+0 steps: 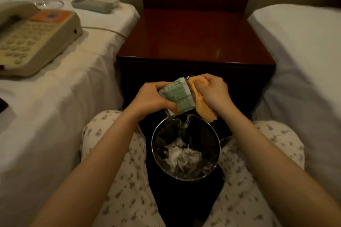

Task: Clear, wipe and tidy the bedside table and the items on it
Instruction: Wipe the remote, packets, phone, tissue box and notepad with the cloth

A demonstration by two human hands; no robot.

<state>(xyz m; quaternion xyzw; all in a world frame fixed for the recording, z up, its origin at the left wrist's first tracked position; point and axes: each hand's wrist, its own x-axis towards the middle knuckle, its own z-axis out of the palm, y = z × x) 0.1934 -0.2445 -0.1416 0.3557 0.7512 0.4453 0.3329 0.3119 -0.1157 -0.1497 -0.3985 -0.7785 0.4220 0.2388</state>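
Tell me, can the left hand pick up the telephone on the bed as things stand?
Probably not yet: the left hand grips the green packet; the path to the telephone looks free.

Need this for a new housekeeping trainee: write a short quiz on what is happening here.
1. True or false: the telephone sits on the bedside table.
2. What does the right hand grip? A) an orange cloth B) a remote C) a tissue
3. Fill in: the left hand holds the green packets over the ____.

Key
1. False: it lies on the bed to the left.
2. A
3. bin
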